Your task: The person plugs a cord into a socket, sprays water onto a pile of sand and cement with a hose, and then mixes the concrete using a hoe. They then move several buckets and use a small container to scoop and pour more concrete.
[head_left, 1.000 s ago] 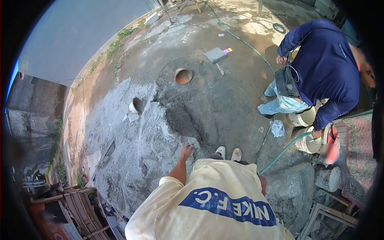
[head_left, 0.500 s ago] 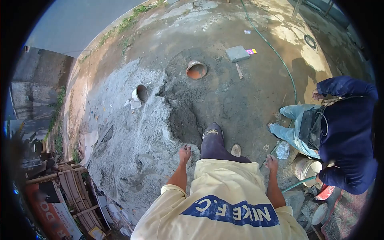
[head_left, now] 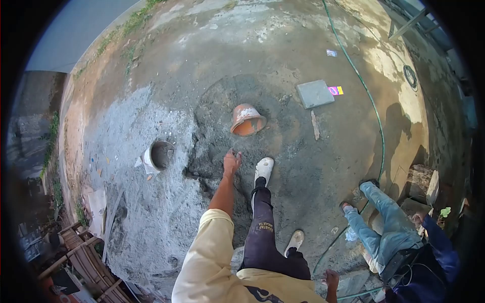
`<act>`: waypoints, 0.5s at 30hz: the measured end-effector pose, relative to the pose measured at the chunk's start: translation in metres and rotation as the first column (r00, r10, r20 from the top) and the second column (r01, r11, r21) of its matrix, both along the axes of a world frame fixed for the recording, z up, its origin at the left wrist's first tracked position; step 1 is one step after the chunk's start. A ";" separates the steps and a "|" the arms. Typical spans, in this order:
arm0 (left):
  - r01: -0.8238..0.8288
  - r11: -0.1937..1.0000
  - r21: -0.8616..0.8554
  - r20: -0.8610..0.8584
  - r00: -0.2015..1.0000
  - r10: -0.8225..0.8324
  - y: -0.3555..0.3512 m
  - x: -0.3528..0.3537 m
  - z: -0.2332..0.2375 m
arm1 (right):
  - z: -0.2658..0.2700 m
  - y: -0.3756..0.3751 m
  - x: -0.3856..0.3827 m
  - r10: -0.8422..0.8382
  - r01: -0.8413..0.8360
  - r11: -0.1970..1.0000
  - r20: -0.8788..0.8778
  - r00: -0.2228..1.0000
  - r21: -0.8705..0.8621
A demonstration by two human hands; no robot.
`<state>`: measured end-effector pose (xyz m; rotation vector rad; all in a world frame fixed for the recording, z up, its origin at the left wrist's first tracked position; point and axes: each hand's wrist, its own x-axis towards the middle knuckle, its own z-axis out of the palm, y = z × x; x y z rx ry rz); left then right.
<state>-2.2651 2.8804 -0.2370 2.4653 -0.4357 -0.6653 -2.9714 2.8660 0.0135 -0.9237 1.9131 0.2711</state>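
Observation:
My left hand [head_left: 232, 162] swings forward over the dark wet mortar heap [head_left: 227, 131], fingers loosely curled and holding nothing. My right hand [head_left: 331, 279] hangs low by my hip at the bottom edge, also with nothing in it. My left foot in a white shoe [head_left: 263, 169] is planted forward on the mortar; my right shoe [head_left: 293, 241] trails behind. An orange bucket [head_left: 247, 120] lies tipped on the heap just ahead of my left hand.
A white bucket [head_left: 156, 155] is sunk in the grey sand pile [head_left: 141, 202] to the left. A grey slab [head_left: 314, 93] and a green hose [head_left: 371, 106] lie on the ground ahead right. Another person in jeans [head_left: 389, 232] bends at lower right. Wooden frames [head_left: 86, 257] stand at lower left.
I have stepped forward onto the mortar heap with my left foot leading. My left hand swung ahead, my right dropped back. The orange bucket is nearer; the other person has fallen behind to my right.

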 end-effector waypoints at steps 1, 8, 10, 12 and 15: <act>0.063 0.994 0.089 0.058 0.996 -0.068 -0.016 0.021 -0.021 | -0.001 -0.004 0.013 0.128 -0.127 0.989 -0.006 0.992 0.082; 0.150 0.953 0.262 0.153 0.969 -0.194 -0.076 0.109 -0.160 | 0.001 0.006 0.114 0.293 -0.306 0.950 -0.157 0.943 -0.065; 0.166 0.944 0.287 0.101 0.974 -0.202 -0.092 0.116 -0.163 | -0.010 0.031 0.083 0.463 -0.446 0.885 -0.165 0.871 0.131; 0.121 0.956 0.267 0.121 0.980 -0.158 -0.096 0.120 -0.178 | 0.005 0.019 0.133 0.613 -0.545 0.783 -0.226 0.757 0.300; 0.152 0.978 0.144 0.241 0.953 -0.184 -0.114 0.101 -0.167 | -0.028 0.088 0.076 0.516 -0.514 0.856 -0.131 0.847 0.050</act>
